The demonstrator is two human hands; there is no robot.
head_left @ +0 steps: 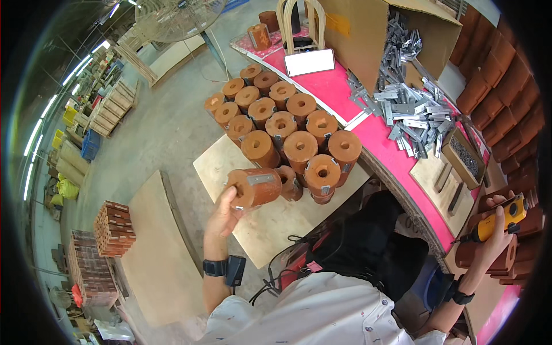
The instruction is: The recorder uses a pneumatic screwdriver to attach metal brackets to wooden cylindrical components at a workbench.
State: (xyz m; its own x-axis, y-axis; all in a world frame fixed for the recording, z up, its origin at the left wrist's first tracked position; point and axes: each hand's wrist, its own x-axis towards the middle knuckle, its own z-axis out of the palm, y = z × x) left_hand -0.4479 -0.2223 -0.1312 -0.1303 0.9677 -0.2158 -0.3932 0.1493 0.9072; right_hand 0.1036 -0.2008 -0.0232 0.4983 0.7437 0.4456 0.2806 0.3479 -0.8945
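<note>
- The workshop floor (167, 135) runs out towards 10 o'clock under strip lights, with a large fan (172, 18) at 11 o'clock.
- A pink-topped bench (379, 144) curves from 12 o'clock round to 4 o'clock; loose metal plates (417, 112) lie spilled on it at 2 o'clock, beside an open tray of small fasteners (463, 158).
- The held brown cylinder (259, 188) lies sideways just left of centre, over a pale board (247, 233); whether its underside touches the board I cannot tell.
- Standing cylinders (300, 147) crowd close by, from 12 to 3 o'clock of the held one.
- Likeliest trouble: with support seen only at its 8 o'clock end, the cylinder could tip or roll out, and its far end might knock the nearest standing one over.
- At 3 to 4 o'clock, the yellow power tool (513, 215) sits close above another cylinder (506, 257) on its side; a careless dip could scratch it.
- The left hand (221, 218) has a fairly wide grip, thumb up on the cylinder's end and the other fingers mostly hidden.
- The right hand (494, 229) has its grip closed round the tool's body; the exact finger placing is too small to judge.
</note>
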